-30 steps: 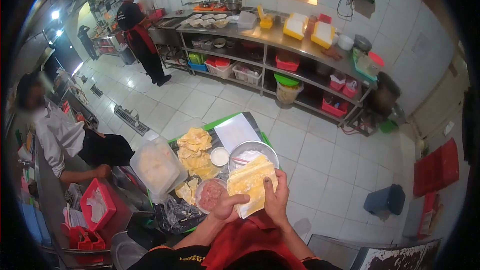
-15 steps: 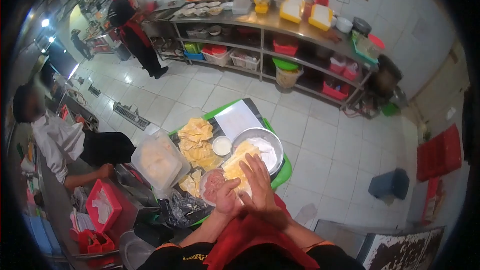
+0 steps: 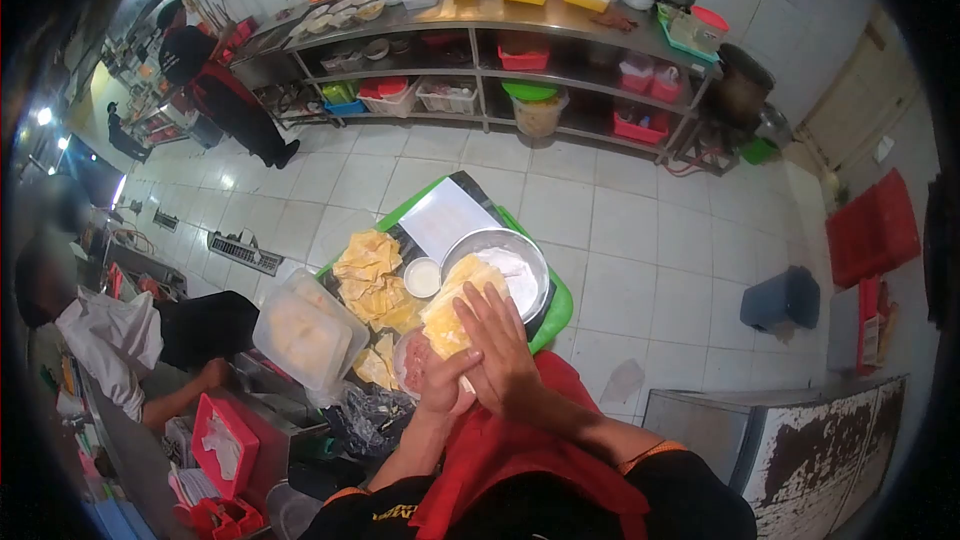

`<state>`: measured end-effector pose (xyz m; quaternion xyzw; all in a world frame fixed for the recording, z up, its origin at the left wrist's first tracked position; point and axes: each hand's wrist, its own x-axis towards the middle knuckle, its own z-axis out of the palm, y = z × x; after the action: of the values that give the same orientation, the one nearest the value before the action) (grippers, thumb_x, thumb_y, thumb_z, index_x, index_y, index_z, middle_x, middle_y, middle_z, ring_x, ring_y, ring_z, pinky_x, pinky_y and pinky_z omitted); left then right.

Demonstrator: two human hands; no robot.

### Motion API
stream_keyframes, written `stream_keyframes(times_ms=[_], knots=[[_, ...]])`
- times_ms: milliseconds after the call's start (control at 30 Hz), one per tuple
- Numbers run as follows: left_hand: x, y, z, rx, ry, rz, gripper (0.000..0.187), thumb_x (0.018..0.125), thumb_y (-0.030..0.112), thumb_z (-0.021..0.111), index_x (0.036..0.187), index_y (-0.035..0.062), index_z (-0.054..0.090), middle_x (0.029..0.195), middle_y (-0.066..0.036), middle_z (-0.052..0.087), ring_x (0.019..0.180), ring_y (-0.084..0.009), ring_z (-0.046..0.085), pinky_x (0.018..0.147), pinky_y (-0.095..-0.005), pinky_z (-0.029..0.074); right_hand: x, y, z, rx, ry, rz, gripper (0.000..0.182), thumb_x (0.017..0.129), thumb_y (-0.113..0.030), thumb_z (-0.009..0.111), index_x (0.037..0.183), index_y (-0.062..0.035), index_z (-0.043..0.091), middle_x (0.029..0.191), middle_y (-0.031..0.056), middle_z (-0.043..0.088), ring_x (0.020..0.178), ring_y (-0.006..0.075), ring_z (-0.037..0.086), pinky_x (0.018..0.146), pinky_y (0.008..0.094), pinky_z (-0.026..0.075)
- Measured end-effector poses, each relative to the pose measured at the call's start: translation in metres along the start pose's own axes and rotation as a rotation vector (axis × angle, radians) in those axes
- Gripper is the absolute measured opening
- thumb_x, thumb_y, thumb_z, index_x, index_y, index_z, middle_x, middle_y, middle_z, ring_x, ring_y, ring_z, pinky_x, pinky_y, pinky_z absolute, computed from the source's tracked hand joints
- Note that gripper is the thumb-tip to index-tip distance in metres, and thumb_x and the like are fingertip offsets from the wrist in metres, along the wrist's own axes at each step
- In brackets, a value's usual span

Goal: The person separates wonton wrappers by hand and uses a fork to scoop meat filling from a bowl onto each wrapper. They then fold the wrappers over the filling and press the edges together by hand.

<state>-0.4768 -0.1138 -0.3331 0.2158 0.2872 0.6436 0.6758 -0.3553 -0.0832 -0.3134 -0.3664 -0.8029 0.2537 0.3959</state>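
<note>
A stack of yellow dough wrappers (image 3: 450, 314) is between my hands, its far end over the edge of a metal bowl of white powder (image 3: 515, 278). My left hand (image 3: 447, 385) grips the near end, thumb on top; its other fingers are hidden. My right hand (image 3: 497, 350) lies flat across the wrappers, fingers stretched out. Under and beside my left hand is a bowl of pinkish minced meat (image 3: 412, 365), partly covered. Crumpled yellow wrapper pieces (image 3: 370, 275) lie to the left, beside a small cup of whitish contents (image 3: 422, 277).
The green-edged table (image 3: 562, 312) also carries a white board (image 3: 447, 220), a clear plastic tub (image 3: 310, 325) and black plastic (image 3: 368, 418). A person in white (image 3: 110, 345) is at left; another (image 3: 215, 85) stands farther back. Steel shelving (image 3: 480, 65) lines the far wall.
The view has shifted, so the far counter sits higher and further left. My hands remain on the wrappers, with my left hand now more over the meat bowl.
</note>
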Motion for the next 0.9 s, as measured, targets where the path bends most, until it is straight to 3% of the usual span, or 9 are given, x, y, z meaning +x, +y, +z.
stream_keyframes(times_ms=[100, 233, 267, 400, 500, 533, 700, 767, 900], knots=[[0.007, 0.001, -0.013, -0.260, 0.183, -0.086, 0.051, 0.088, 0.001, 0.052, 0.138, -0.0016, 0.044, 0.129, -0.015, 0.057, 0.120, -0.0276, 0.056, 0.101, -0.0398, 0.046, 0.000, -0.005, -0.006, 0.018, -0.040, -0.007, 0.066, 0.085, -0.016, 0.063, 0.143, 0.0039, 0.040, 0.151, 0.0256, 0.033, 0.142, 0.0471, 0.027, 0.116, 0.0571, 0.019], [0.004, -0.007, -0.039, -0.305, 0.234, -0.036, 0.042, 0.088, 0.000, 0.051, 0.129, -0.0005, 0.052, 0.121, -0.015, 0.061, 0.107, -0.0260, 0.063, 0.092, -0.0386, 0.052, 0.000, -0.011, -0.009, -0.033, -0.154, -0.074, 0.071, 0.082, -0.017, 0.067, 0.144, 0.0028, 0.039, 0.151, 0.0244, 0.034, 0.143, 0.0457, 0.027, 0.116, 0.0580, 0.017], [0.001, -0.019, -0.065, -0.168, 0.159, 0.004, 0.045, 0.094, 0.016, 0.047, 0.136, 0.0021, 0.049, 0.131, -0.013, 0.058, 0.120, -0.0267, 0.057, 0.105, -0.0408, 0.042, -0.001, -0.009, -0.006, -0.052, -0.175, -0.074, 0.073, 0.081, -0.018, 0.068, 0.144, 0.0026, 0.038, 0.151, 0.0238, 0.034, 0.143, 0.0454, 0.027, 0.116, 0.0582, 0.018], [-0.004, -0.003, -0.021, -0.129, 0.110, 0.092, 0.047, 0.093, 0.017, 0.046, 0.137, 0.0010, 0.047, 0.134, -0.013, 0.057, 0.124, -0.0259, 0.054, 0.109, -0.0399, 0.038, -0.005, -0.001, 0.001, -0.016, -0.146, -0.056, 0.074, 0.086, -0.026, 0.067, 0.147, 0.0011, 0.036, 0.154, 0.0201, 0.032, 0.145, 0.0395, 0.026, 0.117, 0.0543, 0.016], [-0.007, -0.004, -0.030, -0.214, 0.119, 0.078, 0.048, 0.092, 0.017, 0.046, 0.137, 0.0007, 0.047, 0.135, -0.013, 0.057, 0.124, -0.0260, 0.054, 0.110, -0.0404, 0.037, -0.004, -0.004, 0.003, 0.018, -0.159, -0.076, 0.072, 0.088, -0.025, 0.065, 0.148, 0.0007, 0.034, 0.155, 0.0197, 0.032, 0.145, 0.0391, 0.026, 0.117, 0.0542, 0.016], [-0.009, -0.001, -0.024, -0.274, 0.142, 0.074, 0.056, 0.084, 0.008, 0.050, 0.140, 0.0020, 0.043, 0.135, -0.014, 0.053, 0.125, -0.0279, 0.052, 0.108, -0.0417, 0.040, -0.004, -0.006, 0.002, 0.014, -0.178, -0.080, 0.072, 0.088, -0.025, 0.064, 0.148, 0.0007, 0.033, 0.154, 0.0195, 0.032, 0.145, 0.0389, 0.026, 0.117, 0.0541, 0.016], [-0.015, -0.006, -0.046, -0.355, 0.185, 0.115, 0.060, 0.083, 0.009, 0.051, 0.142, 0.0019, 0.041, 0.138, -0.016, 0.052, 0.127, -0.0310, 0.050, 0.111, -0.0442, 0.038, 0.002, -0.010, -0.001, 0.005, -0.241, -0.124, 0.070, 0.088, -0.025, 0.063, 0.147, 0.0010, 0.035, 0.153, 0.0189, 0.034, 0.145, 0.0382, 0.026, 0.117, 0.0537, 0.018], [-0.018, -0.005, -0.050, -0.421, 0.178, 0.052, 0.059, 0.086, 0.020, 0.052, 0.140, -0.0020, 0.042, 0.137, -0.021, 0.053, 0.125, -0.0325, 0.053, 0.111, -0.0437, 0.036, 0.005, -0.013, -0.004, 0.152, -0.193, -0.160, 0.066, 0.088, -0.024, 0.063, 0.144, 0.0019, 0.038, 0.151, 0.0194, 0.037, 0.144, 0.0389, 0.028, 0.116, 0.0536, 0.020], [-0.017, 0.009, -0.040, -0.495, 0.151, 0.074, 0.064, 0.085, 0.019, 0.051, 0.144, -0.0035, 0.037, 0.141, -0.025, 0.048, 0.129, -0.0376, 0.049, 0.113, -0.0482, 0.035, 0.026, -0.004, -0.016, 0.059, -0.006, -0.079, 0.060, 0.087, -0.019, 0.063, 0.139, 0.0040, 0.043, 0.140, 0.0227, 0.047, 0.136, 0.0413, 0.038, 0.113, 0.0510, 0.027]])
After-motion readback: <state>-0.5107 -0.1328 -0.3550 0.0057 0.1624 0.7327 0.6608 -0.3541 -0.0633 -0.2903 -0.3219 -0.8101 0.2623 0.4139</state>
